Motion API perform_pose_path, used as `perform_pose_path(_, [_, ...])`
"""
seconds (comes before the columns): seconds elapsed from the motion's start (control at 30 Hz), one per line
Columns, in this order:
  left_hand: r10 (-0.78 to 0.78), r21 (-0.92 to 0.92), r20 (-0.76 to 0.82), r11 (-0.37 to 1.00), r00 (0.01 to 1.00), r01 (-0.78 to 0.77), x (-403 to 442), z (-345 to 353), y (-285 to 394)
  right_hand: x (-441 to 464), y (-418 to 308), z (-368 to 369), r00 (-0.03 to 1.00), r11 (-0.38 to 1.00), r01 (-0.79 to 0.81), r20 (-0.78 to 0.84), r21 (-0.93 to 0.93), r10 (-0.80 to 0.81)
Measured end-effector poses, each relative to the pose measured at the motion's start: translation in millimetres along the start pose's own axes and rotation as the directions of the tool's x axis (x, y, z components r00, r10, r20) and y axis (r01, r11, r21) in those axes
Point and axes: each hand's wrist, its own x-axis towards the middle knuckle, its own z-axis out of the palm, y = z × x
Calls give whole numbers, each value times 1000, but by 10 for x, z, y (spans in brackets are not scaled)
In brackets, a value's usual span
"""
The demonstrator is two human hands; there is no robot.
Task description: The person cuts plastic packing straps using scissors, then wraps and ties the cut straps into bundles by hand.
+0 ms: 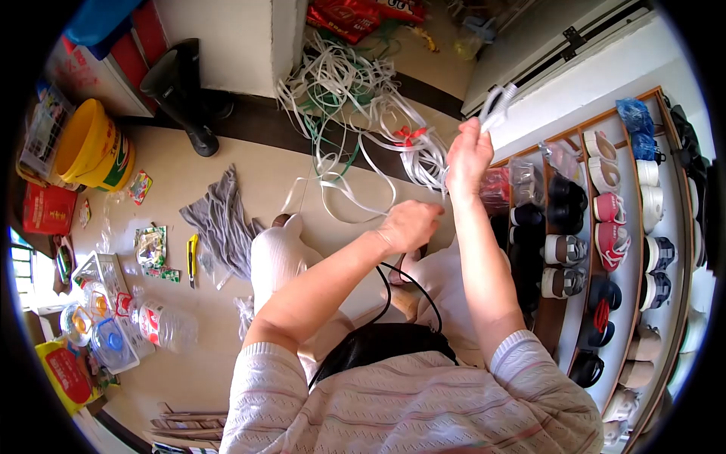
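White plastic strapping (338, 75) lies in a loose, tangled heap in front of me, with green strands mixed in. Closer in, a coil of white strap (428, 162) carries a red tie (409, 136). Raised beside that coil, my right hand (467, 160) is closed around white strap, and a folded loop (497, 108) sticks out above its fingers. My left hand (412, 225) is closed lower down, left of the right one. A strand of strap runs to it from the left; its grip is partly hidden.
A wooden shoe rack (588, 321) full of shoes stands at right. Black rubber boots (181, 94), a yellow bucket (97, 147), a grey cloth (224, 216), a yellow utility knife (192, 259) and clear plastic bottles (160, 323) are on the left. Red packaging (340, 19) lies beyond the heap.
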Motion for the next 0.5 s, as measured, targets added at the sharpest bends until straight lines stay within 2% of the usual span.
perform_pose_path(0.03, [39,76,16,996,999,-40,-19,-2,38,2,87,-11,986,976,161,54,-147,-155])
perform_pose_path(0.07, [-33,129,60,991,998,25,-8,-26,64,-67,181,-44,948,848,317,160,-424,-275])
perform_pose_path(0.1, [7,107,34,994,999,-10,-3,-94,36,-111,242,-115,899,675,433,336,-597,-280])
perform_pose_path(0.17, [83,68,-29,994,996,-81,-32,-281,-85,-236,306,-246,867,599,428,495,-677,-59])
perform_pose_path(0.23, [105,98,-56,990,993,-100,-76,-413,-86,-314,327,-407,798,761,242,569,-602,197])
perform_pose_path(0.3, [168,149,-113,977,979,-150,-77,-463,-142,-443,284,-517,686,847,-5,615,-531,389])
perform_pose_path(0.37, [112,51,-101,993,989,-107,-62,-574,-115,-570,184,-615,569,853,-268,641,-448,515])
perform_pose_path(0.43, [76,-9,-84,997,994,-77,-41,-615,-127,-634,-173,-618,375,738,-448,644,-504,667])
perform_pose_path(0.47, [68,-18,-73,997,995,-69,-24,-593,-177,-622,-129,-703,320,753,-420,695,-506,644])
perform_pose_path(0.5, [58,-25,-61,998,996,-60,-16,-593,-194,-660,-156,-696,314,781,-422,734,-460,602])
